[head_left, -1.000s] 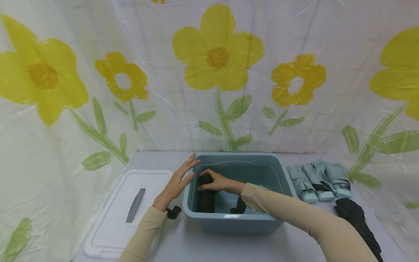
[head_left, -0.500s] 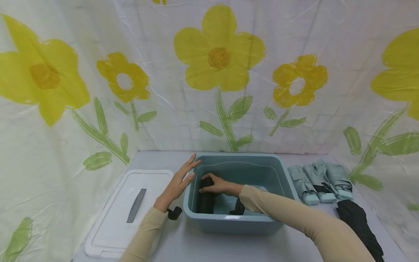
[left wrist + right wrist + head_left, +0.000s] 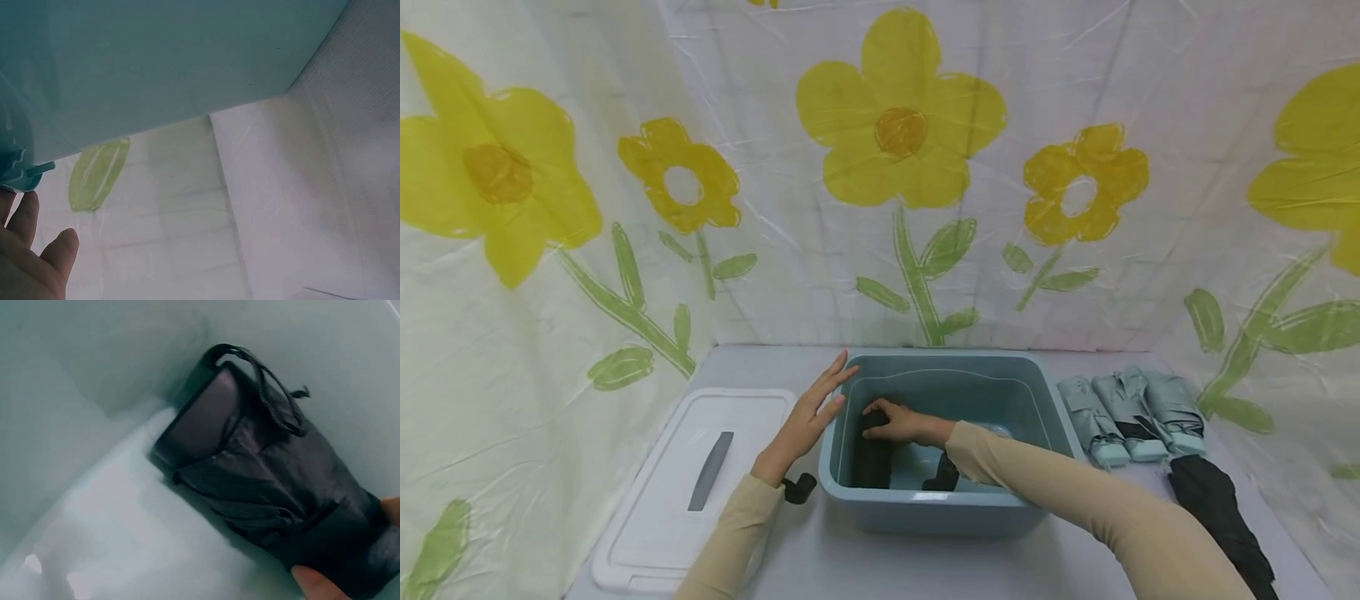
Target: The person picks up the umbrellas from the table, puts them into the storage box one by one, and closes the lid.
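Observation:
Inside the blue-green bin (image 3: 940,497), a folded black umbrella (image 3: 871,468) lies along the left wall. My right hand (image 3: 901,423) reaches in and grips its far end between thumb and fingers. In the right wrist view the umbrella (image 3: 281,475) shows its flat handle end and a looped cord, with fingertips (image 3: 315,586) on the cloth at the other end. My left hand (image 3: 801,422) touches the bin's left rim with fingers stretched out. In the left wrist view this hand (image 3: 37,250) is beside the outer wall (image 3: 156,62).
A white lid (image 3: 655,500) with a grey handle lies left of the bin. To the right are three folded grey-green umbrellas (image 3: 1138,412) and another black folded umbrella (image 3: 1217,512). A flower-printed curtain (image 3: 820,275) hangs behind the table.
My right hand has shifted slightly down and to the right with the black umbrella in its grip. My left hand stays at the rim.

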`<state>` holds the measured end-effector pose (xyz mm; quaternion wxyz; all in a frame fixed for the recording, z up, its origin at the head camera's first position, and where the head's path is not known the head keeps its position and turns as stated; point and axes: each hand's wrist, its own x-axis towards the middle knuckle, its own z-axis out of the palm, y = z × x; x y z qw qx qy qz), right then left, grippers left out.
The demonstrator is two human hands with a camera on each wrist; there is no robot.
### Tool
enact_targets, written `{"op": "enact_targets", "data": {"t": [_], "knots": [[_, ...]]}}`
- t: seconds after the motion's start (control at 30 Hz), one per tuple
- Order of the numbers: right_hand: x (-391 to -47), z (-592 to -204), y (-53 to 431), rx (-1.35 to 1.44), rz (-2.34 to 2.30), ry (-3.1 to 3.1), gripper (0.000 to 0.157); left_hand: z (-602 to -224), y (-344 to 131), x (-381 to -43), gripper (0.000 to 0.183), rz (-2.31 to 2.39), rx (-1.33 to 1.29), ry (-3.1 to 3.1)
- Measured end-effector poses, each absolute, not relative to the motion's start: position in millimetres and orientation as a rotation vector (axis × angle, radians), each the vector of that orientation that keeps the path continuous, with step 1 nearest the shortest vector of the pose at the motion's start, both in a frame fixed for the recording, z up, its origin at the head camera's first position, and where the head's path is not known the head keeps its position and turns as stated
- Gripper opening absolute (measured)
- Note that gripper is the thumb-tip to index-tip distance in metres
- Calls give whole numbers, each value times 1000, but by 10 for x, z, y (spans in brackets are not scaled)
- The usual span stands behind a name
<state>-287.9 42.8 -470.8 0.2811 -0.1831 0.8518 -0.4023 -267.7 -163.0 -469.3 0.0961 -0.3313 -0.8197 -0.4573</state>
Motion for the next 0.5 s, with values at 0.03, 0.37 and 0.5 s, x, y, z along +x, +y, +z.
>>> {"op": "enact_targets", "data": {"t": [0.03, 0.37, 0.5], "knots": [[-2884, -4702, 432, -494, -1075, 2273, 41, -4692, -1630, -2676, 45, -1354, -981, -2427], [-2898, -4514, 465, -394, -1112, 2004, 58, -4692, -1629, -2662, 46, -1346, -984, -2423], [-2882, -4390, 486, -402, -1086, 1977, 60, -4695, -1624, -2662, 46, -1349, -980, -2428]]}}
